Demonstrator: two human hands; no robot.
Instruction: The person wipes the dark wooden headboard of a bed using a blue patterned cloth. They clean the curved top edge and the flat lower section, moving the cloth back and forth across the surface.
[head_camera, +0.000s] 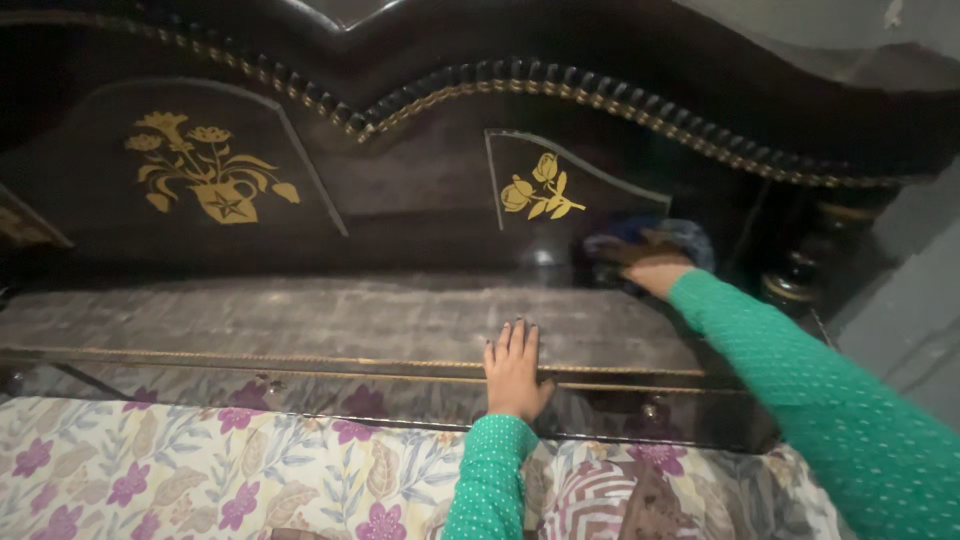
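Bracing left hand (514, 372) on shelf edge (300, 362); right hand (650, 268) presses cloth (690, 238) against headboard (420, 190)

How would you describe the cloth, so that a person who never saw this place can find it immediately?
Start from the dark wooden headboard with gold flower pictures and follow its flat shelf to the right end. There the right hand, in a green dotted sleeve, presses on the cloth, just right of the smaller gold flower. It is the only soft, bluish thing on the dark wood.

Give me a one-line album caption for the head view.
Left hand flat on a dark headboard shelf, right hand pressing a blue cloth against it.
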